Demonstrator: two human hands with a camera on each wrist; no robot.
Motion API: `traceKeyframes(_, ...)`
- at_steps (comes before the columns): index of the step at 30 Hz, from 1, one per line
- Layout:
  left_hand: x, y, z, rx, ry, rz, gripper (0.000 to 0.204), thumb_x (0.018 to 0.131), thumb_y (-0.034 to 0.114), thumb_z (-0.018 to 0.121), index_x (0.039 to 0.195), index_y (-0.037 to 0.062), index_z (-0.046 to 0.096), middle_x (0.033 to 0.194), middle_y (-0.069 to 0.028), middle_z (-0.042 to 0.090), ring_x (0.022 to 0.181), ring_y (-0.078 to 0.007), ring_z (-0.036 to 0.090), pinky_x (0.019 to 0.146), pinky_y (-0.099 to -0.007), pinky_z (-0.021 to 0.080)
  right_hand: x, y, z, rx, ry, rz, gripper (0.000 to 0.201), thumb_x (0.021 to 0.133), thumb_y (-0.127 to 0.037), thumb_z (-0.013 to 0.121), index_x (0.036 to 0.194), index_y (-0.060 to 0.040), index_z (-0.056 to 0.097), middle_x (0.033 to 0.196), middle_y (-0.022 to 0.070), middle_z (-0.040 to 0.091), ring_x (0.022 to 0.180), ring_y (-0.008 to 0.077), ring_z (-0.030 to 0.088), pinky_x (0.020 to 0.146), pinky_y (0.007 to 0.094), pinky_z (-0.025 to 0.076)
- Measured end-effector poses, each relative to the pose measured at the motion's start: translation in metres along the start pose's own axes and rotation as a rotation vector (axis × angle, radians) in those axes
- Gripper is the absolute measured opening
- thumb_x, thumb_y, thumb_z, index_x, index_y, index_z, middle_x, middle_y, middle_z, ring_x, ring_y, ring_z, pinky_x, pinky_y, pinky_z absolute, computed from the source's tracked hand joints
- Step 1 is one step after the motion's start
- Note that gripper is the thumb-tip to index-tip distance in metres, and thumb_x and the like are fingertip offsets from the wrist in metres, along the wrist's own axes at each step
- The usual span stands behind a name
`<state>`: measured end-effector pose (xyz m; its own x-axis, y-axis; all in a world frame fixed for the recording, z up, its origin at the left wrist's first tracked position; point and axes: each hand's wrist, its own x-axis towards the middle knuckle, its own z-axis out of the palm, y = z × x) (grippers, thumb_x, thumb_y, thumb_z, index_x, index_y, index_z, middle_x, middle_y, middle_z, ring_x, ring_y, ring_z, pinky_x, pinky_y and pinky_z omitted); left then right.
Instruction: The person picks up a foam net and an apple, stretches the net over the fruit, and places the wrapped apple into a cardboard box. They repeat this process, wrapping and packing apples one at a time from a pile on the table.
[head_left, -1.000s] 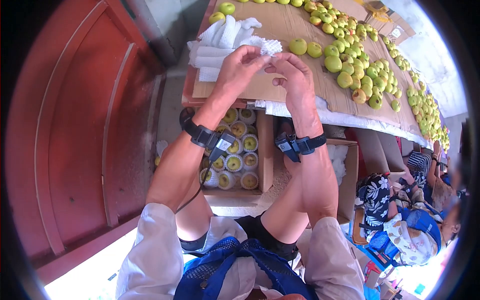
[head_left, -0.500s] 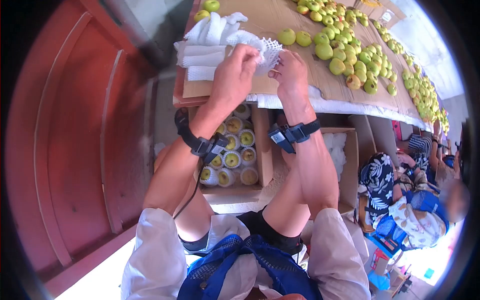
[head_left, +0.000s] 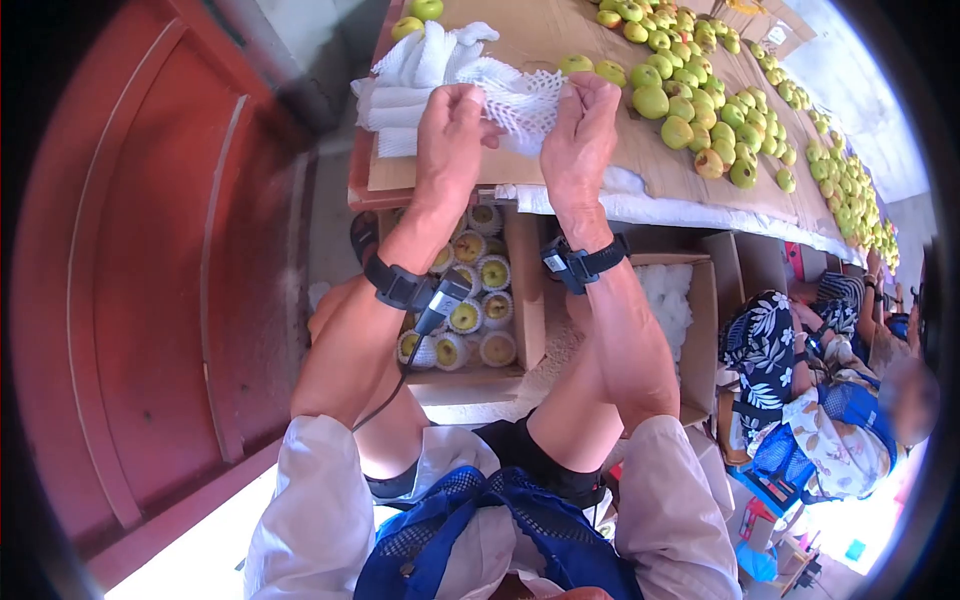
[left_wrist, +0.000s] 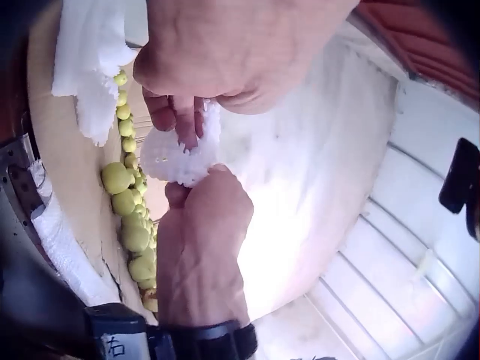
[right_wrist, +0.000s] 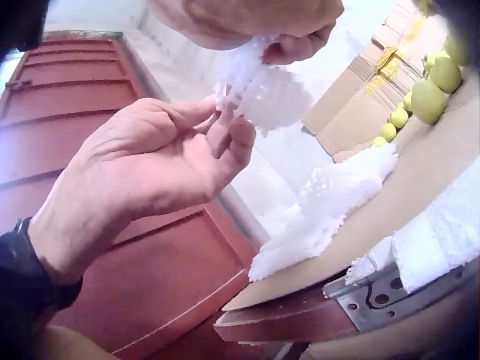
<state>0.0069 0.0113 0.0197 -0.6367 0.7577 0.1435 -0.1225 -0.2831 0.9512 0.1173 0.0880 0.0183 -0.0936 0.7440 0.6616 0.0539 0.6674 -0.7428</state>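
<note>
A white foam net sleeve (head_left: 520,98) (left_wrist: 187,154) (right_wrist: 274,97) is stretched between the two hands above the cardboard-covered table. My left hand (head_left: 450,140) (left_wrist: 232,45) (right_wrist: 142,161) pinches its left end. Thumb and fingers of my right hand (head_left: 582,135) (left_wrist: 206,244) (right_wrist: 247,21) pinch the other end. Beside the left hand, a pile of white foam nets (head_left: 405,100) (right_wrist: 330,206) lies near the table's left edge. Loose green apples (head_left: 650,102) (left_wrist: 135,234) (right_wrist: 429,101) lie beyond the right hand.
Below the table edge, a cardboard box (head_left: 528,300) holds apples in foam nets. Another box (head_left: 698,345) to its right contains white foam. A red door (head_left: 150,280) stands at the left, and other people sit at the far right.
The hands have moved from close together to farther apart, and the bunched net between them has spread out. The head view has shifted slightly.
</note>
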Motion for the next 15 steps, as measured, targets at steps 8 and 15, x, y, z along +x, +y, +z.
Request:
traceKeyframes(8,-0.002,0.010,-0.012,0.016,-0.043,-0.103,0.035,0.100,0.037,0.064,0.109,0.0031,0.060,0.093,-0.0037,0.064,0.077,-0.0125,0.061,0.066,-0.0263,0.048,-0.011,-0.002,0.006,0.103,-0.072,0.118,0.025,0.100,-0.004,0.053,0.123,0.0012,0.048,0.097,0.0160,0.064,0.087,0.0245,0.063,0.080,0.0366,0.051)
traceKeyframes(15,-0.026,0.017,-0.011,0.227,-0.165,-0.158,0.049,0.089,0.048,0.074,0.110,0.0040,0.064,0.092,-0.0016,0.062,0.079,-0.0104,0.052,0.069,-0.0253,0.043,-0.018,-0.006,0.007,0.170,-0.025,0.238,0.028,0.098,-0.005,0.055,0.125,0.0013,0.048,0.098,0.0154,0.064,0.089,0.0238,0.063,0.082,0.0363,0.051)
